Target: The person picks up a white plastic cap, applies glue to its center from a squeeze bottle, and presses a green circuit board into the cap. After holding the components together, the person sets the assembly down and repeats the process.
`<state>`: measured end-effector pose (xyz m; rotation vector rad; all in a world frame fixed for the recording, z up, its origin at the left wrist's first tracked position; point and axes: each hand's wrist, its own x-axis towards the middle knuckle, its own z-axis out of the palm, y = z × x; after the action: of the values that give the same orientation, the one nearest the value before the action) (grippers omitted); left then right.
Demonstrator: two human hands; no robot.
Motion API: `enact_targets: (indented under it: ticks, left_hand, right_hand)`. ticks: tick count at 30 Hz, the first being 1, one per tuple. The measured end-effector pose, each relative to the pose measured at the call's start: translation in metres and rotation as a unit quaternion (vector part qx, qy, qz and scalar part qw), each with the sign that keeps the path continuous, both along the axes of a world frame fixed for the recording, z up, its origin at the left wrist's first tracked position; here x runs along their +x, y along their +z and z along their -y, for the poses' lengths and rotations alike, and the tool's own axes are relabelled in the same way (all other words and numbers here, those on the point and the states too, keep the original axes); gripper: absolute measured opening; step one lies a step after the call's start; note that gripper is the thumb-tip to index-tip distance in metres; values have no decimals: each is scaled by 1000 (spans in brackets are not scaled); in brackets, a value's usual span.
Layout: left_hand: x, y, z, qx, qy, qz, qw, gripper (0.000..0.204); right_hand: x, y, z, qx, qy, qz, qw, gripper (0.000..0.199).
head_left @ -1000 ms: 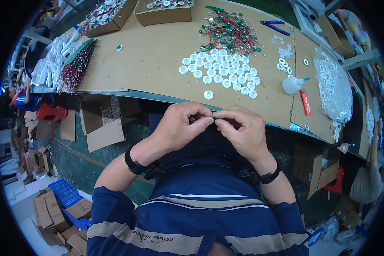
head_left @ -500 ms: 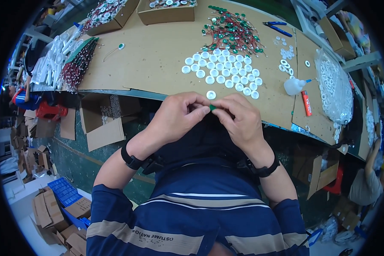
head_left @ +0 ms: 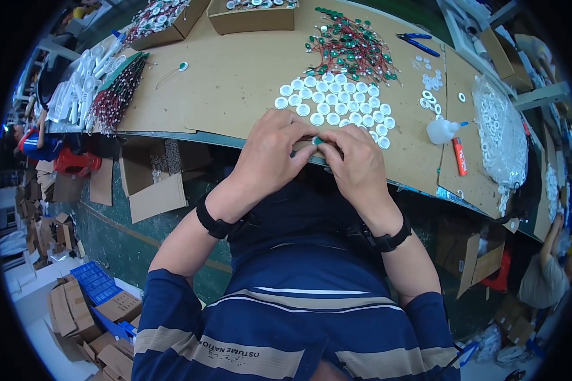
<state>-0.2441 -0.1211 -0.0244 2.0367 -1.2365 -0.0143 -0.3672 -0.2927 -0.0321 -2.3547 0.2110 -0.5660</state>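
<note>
At the table's near edge my left hand (head_left: 272, 149) and my right hand (head_left: 356, 159) meet, fingertips closed round a small green disc (head_left: 316, 141). The disc sits at a white round cap, mostly covered by my fingers. Just beyond my hands, several white round caps (head_left: 332, 100) lie spread on the brown tabletop. Behind them is a tangled pile of green discs with thin red wires (head_left: 349, 47).
On the right lie blue-handled cutters (head_left: 418, 44), white rings (head_left: 429, 100), a dropper bottle (head_left: 441, 131), a red tube (head_left: 459, 157) and a bag of white rings (head_left: 499, 133). Wired bundles (head_left: 117, 95) and a cardboard box (head_left: 253, 21) stand left and back.
Both hands have moved forward from over my lap to the table edge, bringing the green disc to the nearest white cap. My fingers now cover most of that cap.
</note>
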Motion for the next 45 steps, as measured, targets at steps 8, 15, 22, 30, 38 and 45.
enact_targets:
  ticks: [8,15,22,30,38,45]
  left_hand:
    - [4,-2,0,-10,1,-18,1000,24]
    - [8,-5,0,-3,13,-32,999,19]
    - [8,-8,0,-3,14,-42,999,17]
    - [10,-11,0,-14,14,-35,999,18]
    - [8,-11,2,-17,18,-38,999,17]
    - [5,-10,4,-22,29,-16,999,18]
  right_hand:
    - [3,-1,1,2,-5,-1,1000,15]
    - [8,7,2,32,-14,-54,998,16]
    - [6,7,6,37,2,-69,997,17]
    - [7,11,8,9,19,-66,998,16]
    - [6,12,7,4,19,-58,998,14]
    - [5,9,5,-16,21,-34,999,14]
